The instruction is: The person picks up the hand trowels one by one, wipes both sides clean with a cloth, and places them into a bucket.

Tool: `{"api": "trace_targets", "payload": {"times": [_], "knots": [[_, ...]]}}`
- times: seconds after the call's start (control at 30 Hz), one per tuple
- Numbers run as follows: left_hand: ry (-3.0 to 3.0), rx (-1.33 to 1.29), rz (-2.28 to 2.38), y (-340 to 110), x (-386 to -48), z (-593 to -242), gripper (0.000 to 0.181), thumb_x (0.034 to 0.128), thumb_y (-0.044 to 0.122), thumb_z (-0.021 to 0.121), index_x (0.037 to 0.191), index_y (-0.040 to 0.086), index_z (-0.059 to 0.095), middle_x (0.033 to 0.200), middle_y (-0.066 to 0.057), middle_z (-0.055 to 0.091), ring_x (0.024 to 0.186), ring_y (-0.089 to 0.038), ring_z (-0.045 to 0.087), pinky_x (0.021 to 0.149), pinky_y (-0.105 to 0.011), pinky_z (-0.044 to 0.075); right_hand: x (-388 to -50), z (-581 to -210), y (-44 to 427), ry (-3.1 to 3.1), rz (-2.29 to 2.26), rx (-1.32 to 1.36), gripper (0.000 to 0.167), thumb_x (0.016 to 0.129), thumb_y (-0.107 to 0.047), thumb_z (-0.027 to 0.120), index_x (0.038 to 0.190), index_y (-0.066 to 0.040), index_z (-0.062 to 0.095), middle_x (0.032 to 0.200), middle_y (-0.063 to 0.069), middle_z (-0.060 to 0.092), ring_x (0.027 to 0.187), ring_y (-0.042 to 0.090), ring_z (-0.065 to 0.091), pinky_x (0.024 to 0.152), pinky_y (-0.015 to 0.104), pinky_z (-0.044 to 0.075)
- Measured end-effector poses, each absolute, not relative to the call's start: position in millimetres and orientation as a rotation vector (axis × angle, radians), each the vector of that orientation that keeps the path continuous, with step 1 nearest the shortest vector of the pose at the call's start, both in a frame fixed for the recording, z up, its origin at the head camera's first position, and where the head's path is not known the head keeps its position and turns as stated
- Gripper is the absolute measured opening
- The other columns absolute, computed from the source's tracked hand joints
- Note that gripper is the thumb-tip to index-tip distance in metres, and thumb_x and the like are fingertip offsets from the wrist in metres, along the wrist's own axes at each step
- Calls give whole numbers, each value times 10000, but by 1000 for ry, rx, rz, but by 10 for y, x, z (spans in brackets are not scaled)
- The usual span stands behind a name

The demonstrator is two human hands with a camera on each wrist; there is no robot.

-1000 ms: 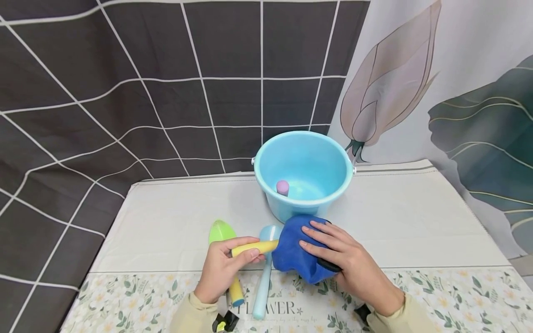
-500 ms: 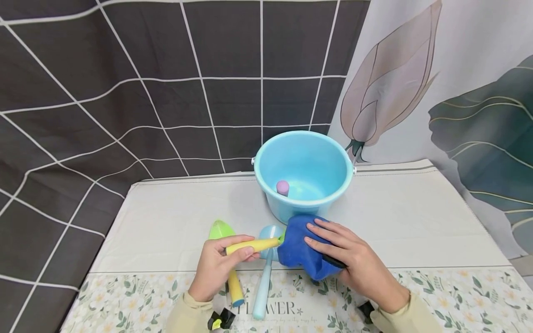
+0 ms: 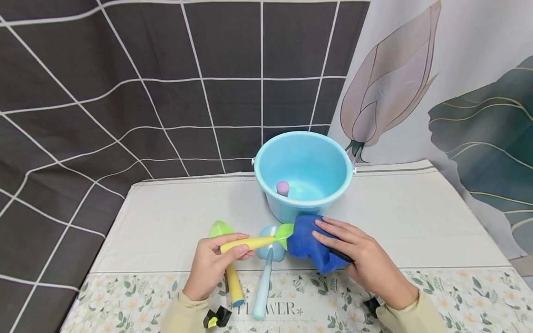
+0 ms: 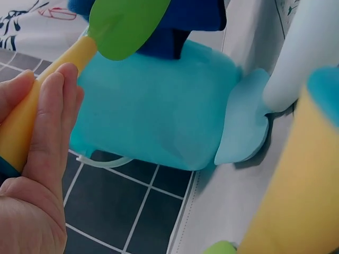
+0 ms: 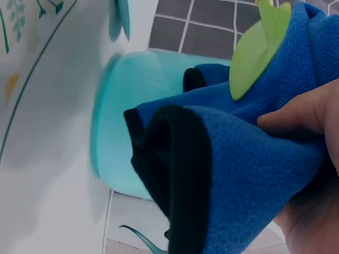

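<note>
The left hand [image 3: 208, 264] pinches a yellow-handled green plastic trowel [image 3: 262, 241]; the right hand [image 3: 370, 259] grips a blue fleecy cloth [image 3: 307, 238] at its blade [image 3: 284, 234], wiping apparently unfinished, cleanliness unclear.

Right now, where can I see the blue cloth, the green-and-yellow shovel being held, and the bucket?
Blue cloth [image 3: 303, 239]: head view, its uncovered left part.
Held shovel [image 3: 261, 242]: head view, its yellow handle.
Bucket [image 3: 306, 157]: head view, the inner back wall.

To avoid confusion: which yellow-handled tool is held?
The tool in the left hand, blade against the blue cloth; the other tool lies on the table.
</note>
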State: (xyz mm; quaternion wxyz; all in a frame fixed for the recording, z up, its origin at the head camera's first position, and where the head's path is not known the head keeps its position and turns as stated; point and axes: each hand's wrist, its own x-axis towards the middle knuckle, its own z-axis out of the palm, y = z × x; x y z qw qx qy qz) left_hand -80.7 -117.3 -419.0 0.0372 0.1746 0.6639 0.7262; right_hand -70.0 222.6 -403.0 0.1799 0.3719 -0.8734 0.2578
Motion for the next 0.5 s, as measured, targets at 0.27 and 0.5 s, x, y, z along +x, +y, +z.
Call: {"api": "trace_targets", "payload": {"times": [0.27, 0.5], "knots": [[2074, 543, 2247, -1224, -820, -4159, 259, 934, -36, 662, 1155, -169, 642, 990, -294, 700, 835, -243, 750, 762, -396, 580, -733, -4020, 2305, -2451, 696, 1041, 1043, 473, 323, 543, 1402, -148, 605, 1468, 66, 534, 1339, 311, 486, 1155, 170, 214], [2078, 535, 2259, -1264, -822, -4129, 254, 934, -48, 657, 1155, -172, 641, 991, -295, 694, 833, -241, 751, 761, -396, 581, -743, -3993, 2349, -2473, 676, 1026, 1059, 465, 335, 551, 1404, -152, 603, 1471, 64, 530, 1326, 315, 495, 1141, 142, 212]]}}
